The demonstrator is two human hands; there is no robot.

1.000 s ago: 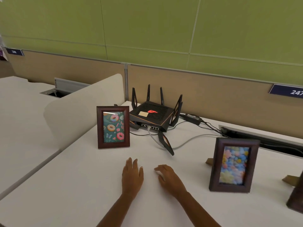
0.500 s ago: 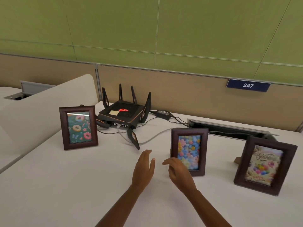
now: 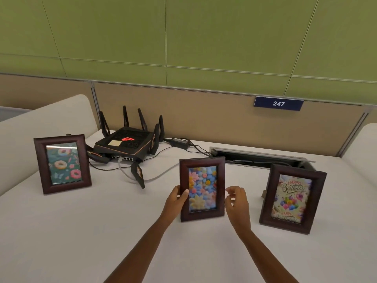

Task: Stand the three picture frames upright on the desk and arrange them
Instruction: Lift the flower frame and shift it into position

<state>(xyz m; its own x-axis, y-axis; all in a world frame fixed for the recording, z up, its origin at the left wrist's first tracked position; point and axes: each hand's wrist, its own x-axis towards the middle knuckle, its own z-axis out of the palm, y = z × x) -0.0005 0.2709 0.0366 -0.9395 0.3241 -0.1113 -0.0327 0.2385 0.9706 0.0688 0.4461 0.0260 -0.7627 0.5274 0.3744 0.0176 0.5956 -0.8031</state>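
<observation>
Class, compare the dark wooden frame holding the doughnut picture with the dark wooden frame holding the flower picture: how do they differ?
The doughnut frame stands untouched far left beside the black router; the flower frame stands mid-desk, gripped by the left hand, the right hand open beside it. One picture is dark green, the other pastel. Both stand upright.

White desk (image 3: 85,231): three frames upright (image 3: 62,163) (image 3: 202,188) (image 3: 292,198), router (image 3: 126,145), cables (image 3: 155,176).

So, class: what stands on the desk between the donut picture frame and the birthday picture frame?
In the head view, the flower frame stands between the donut frame and birthday frame, left hand gripping its edge.
</observation>
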